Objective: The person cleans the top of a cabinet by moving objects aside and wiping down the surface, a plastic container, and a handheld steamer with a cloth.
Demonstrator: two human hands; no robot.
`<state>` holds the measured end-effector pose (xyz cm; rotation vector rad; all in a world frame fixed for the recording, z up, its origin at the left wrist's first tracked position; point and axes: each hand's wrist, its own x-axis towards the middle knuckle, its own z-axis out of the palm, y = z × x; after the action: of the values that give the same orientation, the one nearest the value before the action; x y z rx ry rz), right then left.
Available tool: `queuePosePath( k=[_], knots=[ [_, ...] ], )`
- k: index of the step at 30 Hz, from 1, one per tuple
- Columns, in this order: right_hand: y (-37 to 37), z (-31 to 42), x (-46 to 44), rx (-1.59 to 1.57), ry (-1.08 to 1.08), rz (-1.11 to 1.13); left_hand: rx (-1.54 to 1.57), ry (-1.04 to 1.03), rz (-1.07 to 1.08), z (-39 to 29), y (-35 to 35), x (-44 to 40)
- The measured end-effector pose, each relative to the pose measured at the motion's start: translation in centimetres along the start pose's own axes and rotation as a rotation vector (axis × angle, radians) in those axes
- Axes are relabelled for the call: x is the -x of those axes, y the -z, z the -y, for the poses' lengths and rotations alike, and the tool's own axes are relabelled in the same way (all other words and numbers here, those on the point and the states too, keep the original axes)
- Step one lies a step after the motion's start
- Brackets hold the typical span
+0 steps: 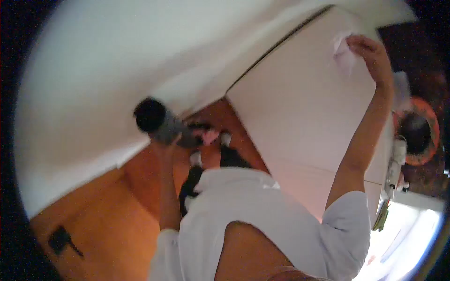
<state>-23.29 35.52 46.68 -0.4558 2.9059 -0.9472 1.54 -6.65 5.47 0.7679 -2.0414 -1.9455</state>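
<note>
My left hand [165, 146] is closed around a grey cylindrical container [172, 129]. Its round black end [151, 115] points up toward the white wall; I cannot tell whether that end is a lid or an opening. On the other side, my right arm is stretched far out. The fingers of my right hand [372, 54] pinch a thin, pale tissue [344, 55] that hangs in front of a large white panel [300, 98]. Whether the tissue touches the panel I cannot make out.
A white wall [103, 70] rises at the left, above a reddish-brown floor [150, 178]. Something pink [208, 136] lies near my feet. A dark object with a cord [60, 240] is at the lower left. At the right are an orange-rimmed round thing [433, 119] and a bright window [408, 239].
</note>
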Motion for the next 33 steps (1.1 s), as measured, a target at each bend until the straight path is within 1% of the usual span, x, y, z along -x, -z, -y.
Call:
queuePosePath(
  k=[2, 4, 5, 6, 7, 8, 10, 11, 12, 13, 14, 15, 16, 17, 19, 20, 22, 24, 26, 27, 28, 29, 30, 31, 32, 33],
  knots=[
    [-9.4, -2.1, 1.8, -0.058, -0.011, 0.23, -0.046, 0.055, -0.055, 0.0, 2.3, 0.8],
    [-18.8, -5.5, 3.9, -0.127, -0.014, 0.39, -0.059, 0.065, -0.135, 0.5, 4.3, 1.7],
    [-24.0, -8.6, 4.9, -0.161, -0.08, 0.406, -0.052, 0.036, -0.174, 1.0, 5.1, 2.0],
    [-28.2, -8.7, 6.6, -0.287, -0.017, 0.354, -0.032, -0.043, -0.219, 1.6, 5.5, 2.4],
    [-32.5, -10.4, 7.6, 0.017, 0.166, 0.31, -0.09, 0.065, -0.238, -1.1, 5.8, 3.1],
    [-35.3, -12.5, 7.5, 0.035, 0.167, 0.298, -0.13, 0.174, -0.233, -5.7, 4.0, 2.8],
    [-41.4, -13.8, 9.0, 0.038, 0.179, 0.285, -0.159, 0.193, -0.246, -6.2, 4.2, 2.8],
    [-43.7, -15.4, 9.5, 0.042, 0.172, 0.277, -0.135, 0.108, -0.242, -2.2, 3.7, 2.1],
    [-46.2, -15.8, 9.8, 0.037, 0.113, 0.336, -0.118, 0.015, -0.245, -0.4, 4.1, 1.8],
    [-48.3, -15.4, 9.8, 0.036, 0.056, 0.397, -0.272, -0.057, -0.272, -0.8, 4.1, 1.7],
    [-50.0, -14.7, 10.4, -0.068, -0.042, 0.399, -0.428, -0.127, -0.295, -1.7, 4.1, 2.0],
    [-51.7, -12.8, 10.7, -0.174, -0.122, 0.393, -0.497, -0.132, -0.299, -3.0, 4.3, 2.3],
    [-52.8, -12.2, 11.0, -0.19, -0.116, 0.372, -0.567, -0.136, -0.304, -4.3, 4.5, 2.6],
    [-53.8, -11.6, 11.2, -0.206, -0.109, 0.35, -0.55, -0.061, -0.276, -5.6, 4.0, 2.9],
    [-54.7, -12.0, 12.0, -0.068, 0.089, 0.271, -0.484, 0.032, -0.222, -6.1, 3.0, 3.3],
    [-54.5, -12.8, 12.1, -0.064, 0.044, 0.334, -0.429, 0.044, -0.195, -5.2, 2.2, 3.2],
    [-54.0, -14.8, 12.4, -0.051, -0.043, 0.455, -0.092, 0.095, -0.179, -1.8, 0.8, 2.5],
    [-54.8, -18.7, 14.4, 0.061, 0.083, 0.446, 0.47, 0.173, -0.2, 4.0, -0.4, 0.5],
    [-54.5, -24.3, 17.3, 0.162, 0.078, 0.557, 0.419, 0.138, -0.173, 8.7, -2.6, -0.7],
    [-53.5, -27.6, 18.9, 0.208, 0.009, 0.671, 0.393, 0.117, -0.162, 9.7, -3.6, -1.0],
    [-52.0, -28.7, 19.7, 0.256, -0.061, 0.781, 0.407, 0.124, -0.134, 8.5, -4.9, -1.3],
    [-50.6, -29.6, 20.9, 0.277, -0.004, 0.796, 0.419, 0.13, -0.107, 7.1, -6.2, -1.7],
    [-48.8, -29.6, 21.7, 0.301, 0.051, 0.811, 0.298, 0.067, -0.093, 8.4, -7.1, -2.2],
    [-49.0, -32.1, 23.6, 0.284, -0.208, 0.807, 0.177, 0.004, -0.088, 9.7, -8.0, -2.7],
    [-48.2, -32.8, 24.6, 0.222, -0.314, 0.794, -0.081, -0.125, -0.097, 15.9, -8.9, -3.6],
    [-47.3, -33.4, 25.6, 0.161, -0.419, 0.773, -0.14, -0.146, -0.121, 18.6, -9.8, -4.5]
  ],
)
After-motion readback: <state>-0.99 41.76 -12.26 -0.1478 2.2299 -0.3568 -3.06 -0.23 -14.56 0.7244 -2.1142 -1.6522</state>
